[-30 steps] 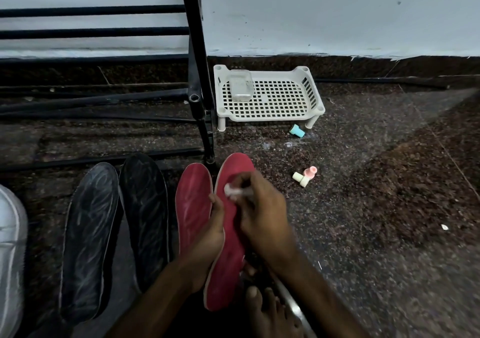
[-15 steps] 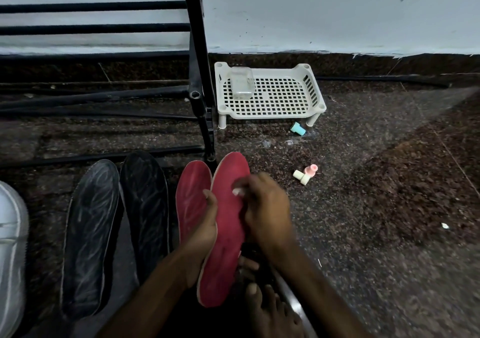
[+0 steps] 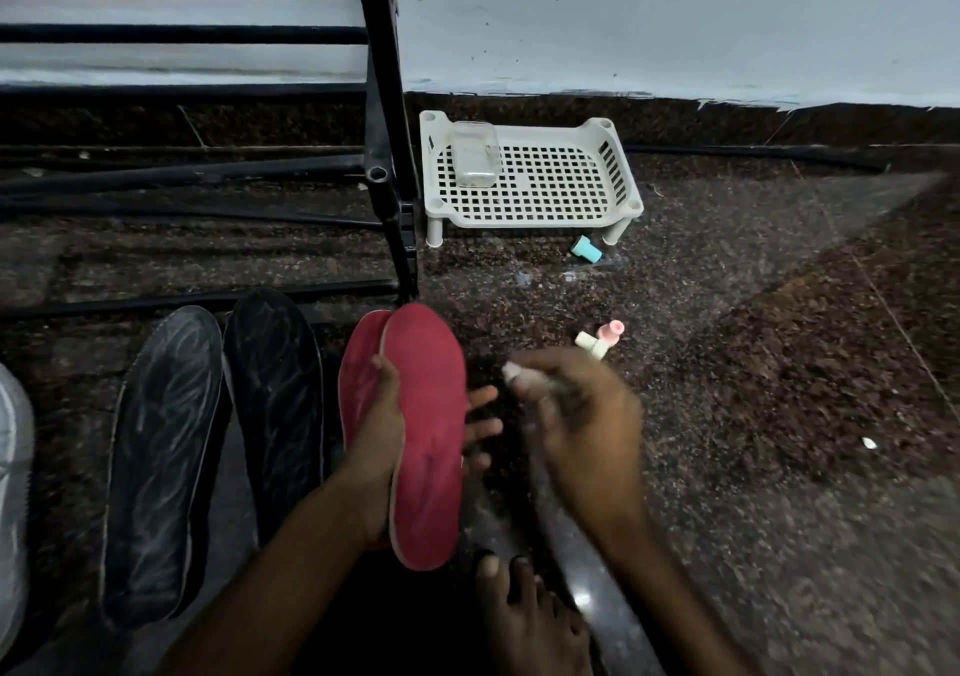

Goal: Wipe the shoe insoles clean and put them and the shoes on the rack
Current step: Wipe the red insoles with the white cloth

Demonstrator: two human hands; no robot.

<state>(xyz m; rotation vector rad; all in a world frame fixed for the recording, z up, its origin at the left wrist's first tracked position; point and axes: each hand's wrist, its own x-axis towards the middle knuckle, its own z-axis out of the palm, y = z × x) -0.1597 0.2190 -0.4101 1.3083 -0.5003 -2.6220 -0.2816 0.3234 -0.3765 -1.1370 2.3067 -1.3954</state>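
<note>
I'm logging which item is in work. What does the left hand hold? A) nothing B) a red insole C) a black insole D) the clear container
B: the left hand grips the front red insole; the right hand holds a small white wipe off to its right.

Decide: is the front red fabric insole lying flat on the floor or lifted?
Lifted. The left hand grips the red fabric insole, thumb on top, fingers showing behind its right edge.

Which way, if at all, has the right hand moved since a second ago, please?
Yes: the right hand, pinching a white wad, left the red insole, rightward toward the pink cap.
</note>
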